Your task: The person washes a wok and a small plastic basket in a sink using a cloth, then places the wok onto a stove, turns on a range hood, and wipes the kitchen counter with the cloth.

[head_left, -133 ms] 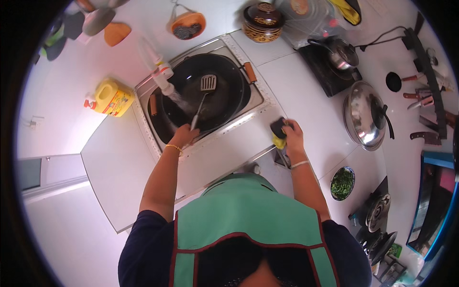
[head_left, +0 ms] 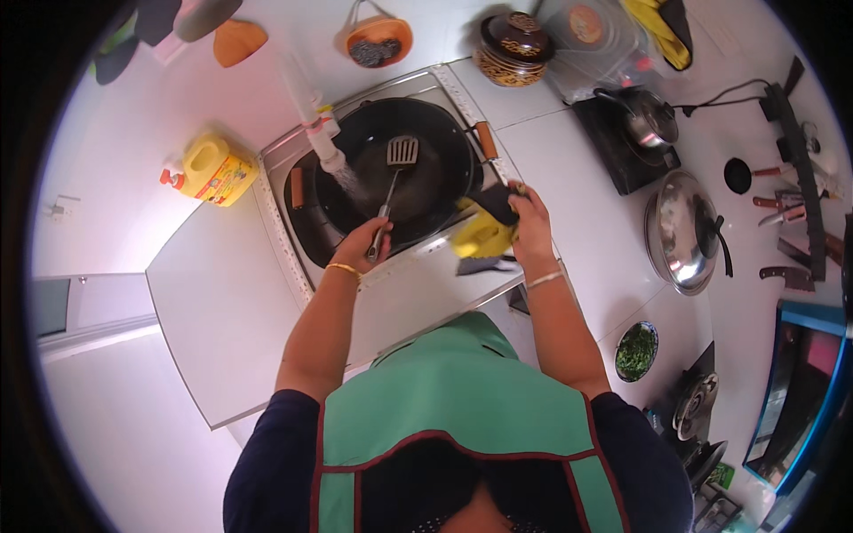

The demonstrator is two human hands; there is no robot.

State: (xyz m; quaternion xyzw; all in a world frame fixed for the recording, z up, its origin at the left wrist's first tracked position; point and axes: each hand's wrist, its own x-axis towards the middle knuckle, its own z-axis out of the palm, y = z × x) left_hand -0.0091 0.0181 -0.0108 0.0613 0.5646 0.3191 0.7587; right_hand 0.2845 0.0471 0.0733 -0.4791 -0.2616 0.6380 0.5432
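Observation:
My left hand (head_left: 366, 244) is wrapped round the handle of a slotted turner (head_left: 402, 153). The turner's metal head is over the inside of a large black wok (head_left: 435, 191), which sits in the sink (head_left: 425, 86) and has wooden side handles. Water runs into the wok from a white tap (head_left: 322, 138). In my right hand (head_left: 531, 224) is a yellow and black cloth (head_left: 484, 234), pinched at its dark part. It hangs blurred and loose beside the wok's near right rim, over the sink's front edge; whether it touches the rim I cannot tell.
Left of the sink stands a yellow pump bottle (head_left: 218, 176). An orange basket (head_left: 380, 42) hangs behind. Along the right are a brown lidded pot (head_left: 511, 49), a saucepan (head_left: 649, 120) on a black hob, a domed lid (head_left: 682, 233), a plate of chopped greens (head_left: 637, 352) and wall-hung knives (head_left: 786, 277).
My right hand has moved left and up toward the wok, and the cloth, bunched before, now hangs spread out. My left hand still holds the turner in the wok. The whole view has shifted slightly.

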